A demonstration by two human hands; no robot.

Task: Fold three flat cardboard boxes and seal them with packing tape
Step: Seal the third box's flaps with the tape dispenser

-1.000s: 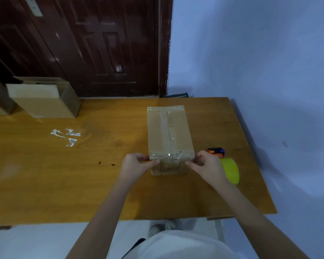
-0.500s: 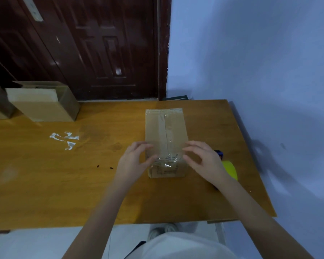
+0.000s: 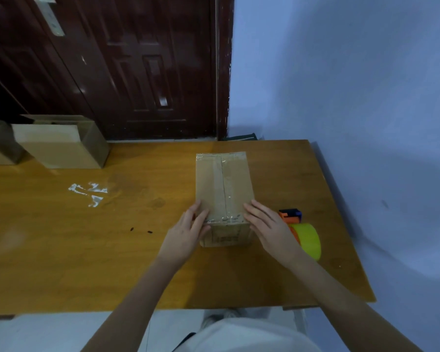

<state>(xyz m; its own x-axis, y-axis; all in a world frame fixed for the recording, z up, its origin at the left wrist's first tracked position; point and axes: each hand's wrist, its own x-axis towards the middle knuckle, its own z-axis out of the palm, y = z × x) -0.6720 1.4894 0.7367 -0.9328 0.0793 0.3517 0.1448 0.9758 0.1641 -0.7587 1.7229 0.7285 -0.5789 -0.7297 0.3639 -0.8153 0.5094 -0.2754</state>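
Box (image 3: 224,189) sits on the table (image 3: 61,250), right of centre, long axis running away from the person. Clear tape (image 3: 220,184) runs along the top seam and wraps over the near edge.

Left hand (image 3: 186,232): fingers straight, spread lightly, lying flat against the box's near-left corner. Right hand (image 3: 269,227): fingers straight, laid against the near-right corner. Neither pinches anything; both press the sides where the tape ends fold down.

Tape gun (image 3: 300,232) lies just right of the box, partly behind the right wrist. Two more boxes (image 3: 61,143) stand at the far left edge; one looks open at the top, the other is cut off by the frame.

Judgement: smoothing step on this box, near its end.

Risks:
- Uneven pressure from the two hands could skid the box across the smooth wood, wrinkling the tape.
- Tape ends rubbed down poorly may lift at the corners, leaving the seam loose.
- Right forearm passes close to the tape gun; a careless pull-back could knock it toward the right table edge.
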